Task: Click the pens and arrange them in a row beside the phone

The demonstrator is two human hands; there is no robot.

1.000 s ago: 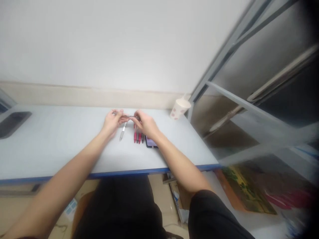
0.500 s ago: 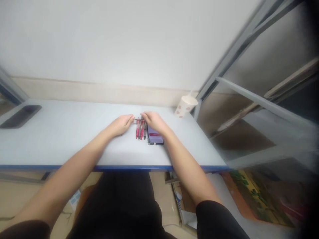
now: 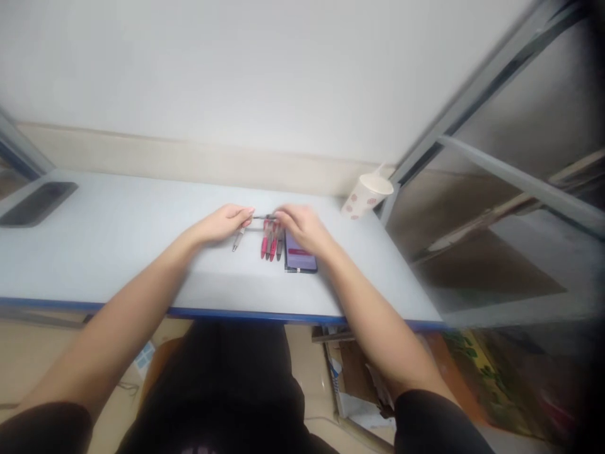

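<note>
Between my two hands runs a thin dark pen-like stick point(image 3: 263, 217); whether it is a whole pen or only a part is too blurred to tell. My left hand point(image 3: 227, 222) is closed, with thumb and fingertips pinching its left end. Just below those fingers a pale pen point(image 3: 239, 239) with a metal tip slants down; I cannot tell if it is held too. My right hand point(image 3: 305, 228), slightly smeared, has its fingers closed at the stick's other end, above a phone point(image 3: 301, 260). Several red and grey pens point(image 3: 271, 246) lie side by side left of the phone.
A white paper cup point(image 3: 367, 195) with a red pattern stands at the table's back right corner. A dark flat tray-like thing point(image 3: 38, 205) lies far left. The pale table point(image 3: 118, 252) has a blue front edge and meets a wall; a metal frame point(image 3: 501, 170) rises on the right.
The view has shifted slightly. More of the pale pen under my left hand shows now. My hands are a little farther apart, with the stick between them.
</note>
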